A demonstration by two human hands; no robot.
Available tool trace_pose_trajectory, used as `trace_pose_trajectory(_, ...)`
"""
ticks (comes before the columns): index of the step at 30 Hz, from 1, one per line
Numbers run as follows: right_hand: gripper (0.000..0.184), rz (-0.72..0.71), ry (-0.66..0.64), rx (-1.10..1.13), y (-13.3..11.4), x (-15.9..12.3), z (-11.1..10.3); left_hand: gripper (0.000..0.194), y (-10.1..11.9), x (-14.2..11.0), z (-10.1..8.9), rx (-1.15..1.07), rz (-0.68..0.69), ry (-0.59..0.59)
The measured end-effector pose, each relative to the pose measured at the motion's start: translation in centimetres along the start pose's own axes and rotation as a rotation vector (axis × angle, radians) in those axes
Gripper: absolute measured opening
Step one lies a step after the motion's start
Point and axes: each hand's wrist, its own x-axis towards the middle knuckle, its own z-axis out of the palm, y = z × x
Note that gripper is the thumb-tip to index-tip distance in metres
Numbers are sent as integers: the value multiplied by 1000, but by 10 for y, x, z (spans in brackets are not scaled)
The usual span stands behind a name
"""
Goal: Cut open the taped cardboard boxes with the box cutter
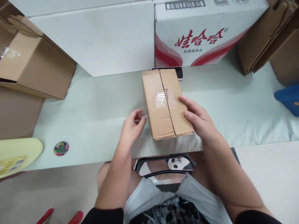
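Observation:
A small brown cardboard box [163,102] lies closed on the pale table cover [93,109], with a patch of clear tape over its centre seam. My right hand [198,119] rests on the box's right flap, thumb and fingers flat on top and gripping its right side. My left hand [133,126] hovers just left of the box, fingers loosely curled, holding nothing. A dark phone [178,72] lies partly hidden behind the box's far end.
A white carton with red print [201,34] and a plain white carton [100,40] stand at the back. Brown boxes [35,65] sit at left, folded cardboard [263,40] at right, a blue object [288,98] far right. A round sticker [61,148] and yellow board [16,155] lie near left.

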Motion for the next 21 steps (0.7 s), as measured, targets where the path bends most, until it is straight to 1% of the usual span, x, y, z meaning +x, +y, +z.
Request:
trace_pose_trajectory(1,62,-1,-22,6,-1,0,1,54,0,0,0,-8,122,104)
trace_pose_trajectory(2,62,1,-48,14,-3,-1,2,55,0,-2,-1,-26,262,157)
trace_pose_trajectory(3,61,3,-74,22,-3,-2,3,55,2,-3,-1,-35,408,160)
trace_pose_trajectory(5,59,0,-111,29,-3,-2,4,53,7,-6,0,21,670,70)
trace_pose_trajectory(6,58,-6,-122,30,-3,-2,3,51,9,-7,1,81,757,17)
trace_pose_trajectory(7,57,-15,-125,34,-2,-2,2,49,12,-8,2,144,808,-24)
trace_pose_trajectory(8,56,-24,-109,38,0,-2,1,47,14,-9,3,196,830,-47)
trace_pose_trajectory(9,53,-32,-64,30,2,-1,-1,45,16,-9,3,233,832,-57)
trace_pose_trajectory(11,44,-22,105,-51,6,2,-5,42,18,-9,3,260,814,-52)
trace_pose_trajectory(13,34,35,305,-184,11,4,-7,41,18,-9,2,260,807,-52)
trace_pose_trajectory(14,31,69,362,-252,13,5,-7,41,18,-10,2,255,811,-51)
trace_pose_trajectory(16,32,90,377,-378,19,6,-6,40,18,-10,1,250,812,-48)
trace_pose_trajectory(19,40,14,366,-620,27,6,-6,41,18,-11,1,268,791,-51)
trace_pose_trajectory(21,45,20,408,-768,32,6,-8,42,19,-12,1,276,777,-56)
